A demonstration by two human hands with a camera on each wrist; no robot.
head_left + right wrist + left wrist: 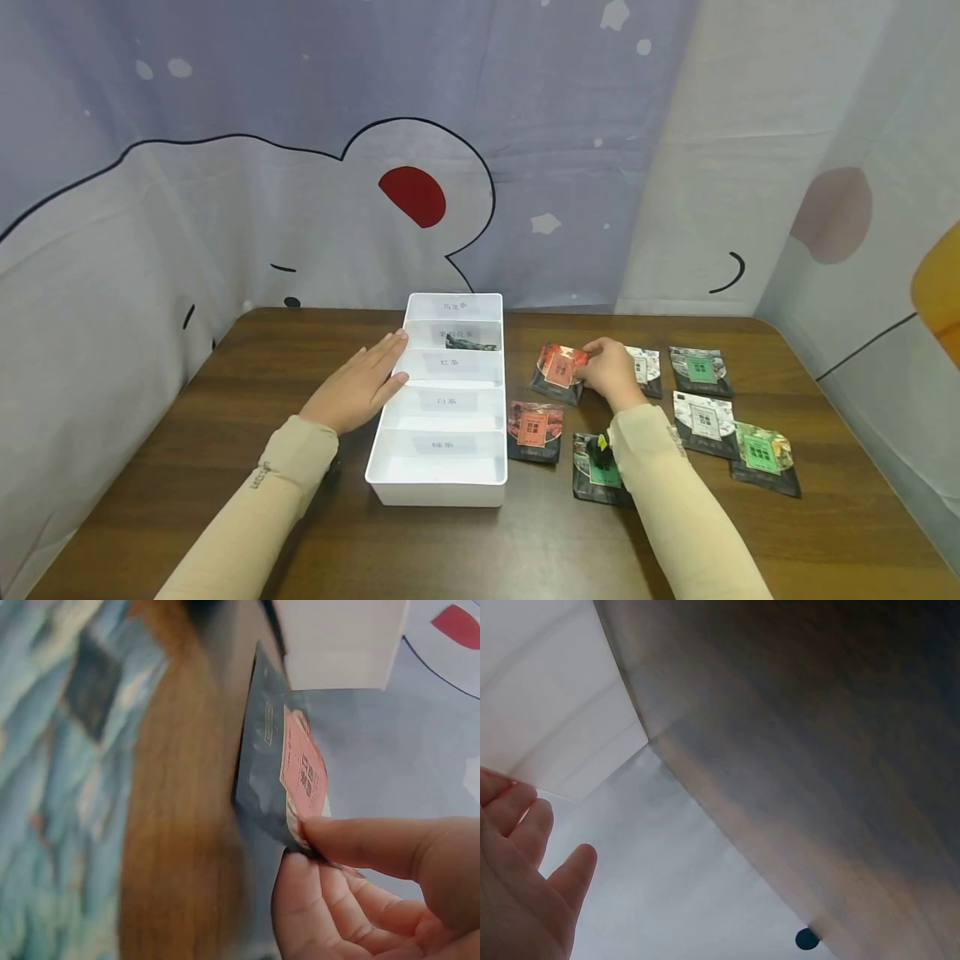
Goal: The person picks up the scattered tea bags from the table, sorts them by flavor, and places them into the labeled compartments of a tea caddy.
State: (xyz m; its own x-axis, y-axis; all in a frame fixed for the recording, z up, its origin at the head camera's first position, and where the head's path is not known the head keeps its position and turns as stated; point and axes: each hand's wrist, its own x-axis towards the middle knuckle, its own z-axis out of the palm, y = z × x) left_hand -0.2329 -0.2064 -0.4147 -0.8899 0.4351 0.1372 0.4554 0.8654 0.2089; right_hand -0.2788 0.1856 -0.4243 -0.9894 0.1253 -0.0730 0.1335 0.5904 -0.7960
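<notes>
My right hand (611, 373) pinches a red-labelled tea sachet (558, 372) by its edge. In the right wrist view, the thumb lies on the front of this black-and-red sachet (281, 761) and the fingers are behind it. My left hand (358, 385) rests with straight fingers against the left wall of a long white box (442, 493). This box is split into several labelled compartments in a row; a dark green sachet (471, 342) shows in the second from the back. The left wrist view shows the fingertips right at the box's side wall (562, 705).
Another red sachet (534, 432) lies just right of the box. Green sachets (592, 471) (701, 370) (765, 458) and white ones (705, 423) (647, 370) lie on the brown table (465, 558). A printed cloth (555, 167) hangs behind the table's back edge.
</notes>
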